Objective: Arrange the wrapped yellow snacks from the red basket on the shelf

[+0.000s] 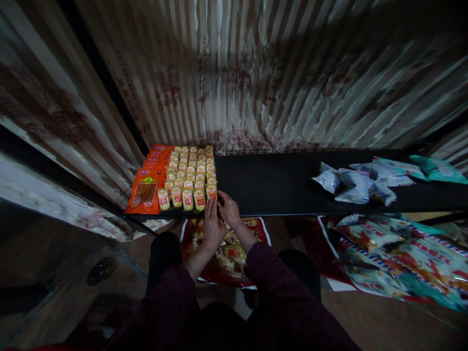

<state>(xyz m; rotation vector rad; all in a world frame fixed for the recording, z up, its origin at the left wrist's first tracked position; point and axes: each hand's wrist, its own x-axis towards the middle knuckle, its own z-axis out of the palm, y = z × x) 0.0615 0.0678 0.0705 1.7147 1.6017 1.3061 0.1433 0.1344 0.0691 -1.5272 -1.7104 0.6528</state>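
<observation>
Rows of small yellow wrapped snacks (187, 197) stand packed together on the black shelf (263, 183), beside orange snack packets (145, 192). My left hand (213, 226) and my right hand (229, 209) meet at the front right corner of these rows. The fingers of both hands are drawn together around the corner snack (211, 191), whose label faces me. My left fingers touch its lower front, and my right fingers are at its right side. Below the hands, a red-edged bag (266, 238) holds more yellow wrapped snacks.
Silver and teal bags (353, 187) lie on the shelf's right part. Under them, at floor level, is a red container (323, 243) with large colourful snack bags (420, 253). A pleated patterned curtain (248, 87) hangs behind the shelf. My knees are on both sides of the red-edged bag.
</observation>
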